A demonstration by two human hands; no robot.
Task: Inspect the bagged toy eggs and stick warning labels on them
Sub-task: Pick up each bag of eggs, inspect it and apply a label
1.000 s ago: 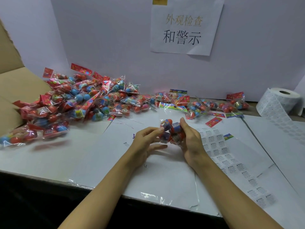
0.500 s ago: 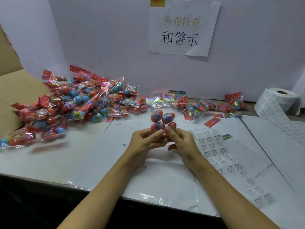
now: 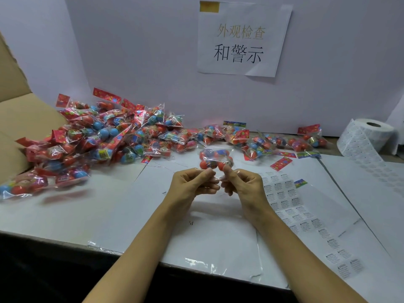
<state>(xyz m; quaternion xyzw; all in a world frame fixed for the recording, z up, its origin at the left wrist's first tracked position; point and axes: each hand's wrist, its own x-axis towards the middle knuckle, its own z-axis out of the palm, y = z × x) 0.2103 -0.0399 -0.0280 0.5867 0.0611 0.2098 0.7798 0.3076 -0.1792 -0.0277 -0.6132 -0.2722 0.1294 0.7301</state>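
Observation:
A clear bag of red and blue toy eggs (image 3: 215,159) stands upright above my hands at the middle of the table. My left hand (image 3: 192,184) and my right hand (image 3: 241,184) each pinch the bag's lower edge between thumb and fingers. A sheet of small white warning labels (image 3: 284,193) lies just right of my right hand and runs toward the near right. A large pile of bagged eggs (image 3: 105,138) covers the table's far left.
More bagged eggs (image 3: 262,143) lie along the back wall to the right. A roll of labels (image 3: 369,134) stands at the far right, its strip trailing forward. A cardboard box flap (image 3: 13,119) rises at the left. A paper sign (image 3: 242,40) hangs on the white backboard.
The bag has turned from being cupped between my hands to standing upright above them. Both hands have slid down to its lower edge and now pinch it.

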